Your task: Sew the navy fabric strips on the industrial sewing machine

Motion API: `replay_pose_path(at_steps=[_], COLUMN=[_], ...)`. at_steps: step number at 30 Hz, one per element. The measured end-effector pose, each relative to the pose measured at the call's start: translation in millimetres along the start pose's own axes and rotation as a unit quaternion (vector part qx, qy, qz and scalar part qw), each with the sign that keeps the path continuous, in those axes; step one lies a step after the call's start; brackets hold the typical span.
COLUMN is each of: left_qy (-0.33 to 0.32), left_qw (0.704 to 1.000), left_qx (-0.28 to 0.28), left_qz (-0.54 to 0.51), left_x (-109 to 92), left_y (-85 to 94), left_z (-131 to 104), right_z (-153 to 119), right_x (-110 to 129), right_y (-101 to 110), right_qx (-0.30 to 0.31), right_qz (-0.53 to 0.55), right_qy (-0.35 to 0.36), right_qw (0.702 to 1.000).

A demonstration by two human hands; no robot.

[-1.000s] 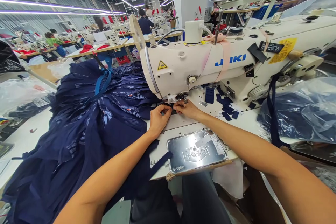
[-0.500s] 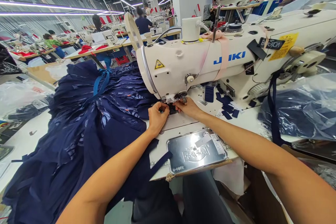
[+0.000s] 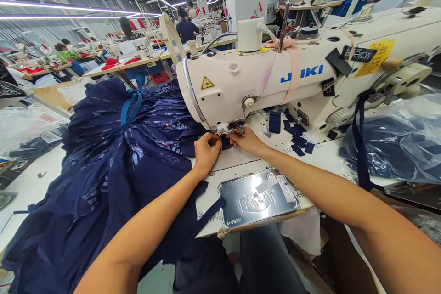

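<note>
A white sewing machine (image 3: pixel 234 82) stands over the table, its needle area low at the front. My left hand (image 3: pixel 207 152) is closed just left of the needle area, thumb and fingertips pinched together. From the right, my right hand (image 3: pixel 247 141) reaches under the thread tension dial (image 3: pixel 239 126), its fingers also pinched. What either hand holds is too small and hidden to make out. Dark material shows between the fingertips under the machine head. A large heap of navy garments (image 3: pixel 103 161) lies left of my left hand, tied with a blue strip (image 3: pixel 131 109).
A shiny metal tin lid (image 3: pixel 241 213) lies at the table's front edge. Several small navy fabric pieces (image 3: pixel 298 140) are scattered right of the needle area. A clear plastic bag (image 3: pixel 399 147) with navy cloth sits at the right. Behind, people (image 3: pixel 188 30) sit at other machines.
Both hands stay at the needle area in nearly the same pinched pose. The view has shifted very slightly.
</note>
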State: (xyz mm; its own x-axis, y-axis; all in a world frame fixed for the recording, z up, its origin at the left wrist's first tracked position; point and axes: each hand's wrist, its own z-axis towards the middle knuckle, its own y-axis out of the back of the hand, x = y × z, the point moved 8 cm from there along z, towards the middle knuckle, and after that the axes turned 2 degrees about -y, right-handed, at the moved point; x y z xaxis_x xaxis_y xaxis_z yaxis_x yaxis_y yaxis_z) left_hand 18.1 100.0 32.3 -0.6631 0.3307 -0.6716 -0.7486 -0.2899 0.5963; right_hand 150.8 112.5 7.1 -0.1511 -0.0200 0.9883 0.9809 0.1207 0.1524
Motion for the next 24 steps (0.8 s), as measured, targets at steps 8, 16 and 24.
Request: replay_pose_path(at_steps=[8,16,24], left_qy=[-0.002,-0.005,0.004], left_qw=[1.000,1.000,1.000], left_qx=[-0.005,-0.005,-0.006], left_qz=[-0.019,-0.015,-0.011], left_x=[2.2,1.2,-0.1], left_y=[-0.5,0.2,2.6], left_z=[2.8,3.2,0.7], right_z=[2.1,3.8,7.8], right_x=[-7.6,0.6,-2.1], right_y=[-1.5,-1.5,1.2], right_qx=[-0.011,-0.021,-0.033], right_qz=[0.017,-0.078,-0.093], right_qy=[0.003,0.016,-0.025], right_qw=[1.000,0.997,0.995])
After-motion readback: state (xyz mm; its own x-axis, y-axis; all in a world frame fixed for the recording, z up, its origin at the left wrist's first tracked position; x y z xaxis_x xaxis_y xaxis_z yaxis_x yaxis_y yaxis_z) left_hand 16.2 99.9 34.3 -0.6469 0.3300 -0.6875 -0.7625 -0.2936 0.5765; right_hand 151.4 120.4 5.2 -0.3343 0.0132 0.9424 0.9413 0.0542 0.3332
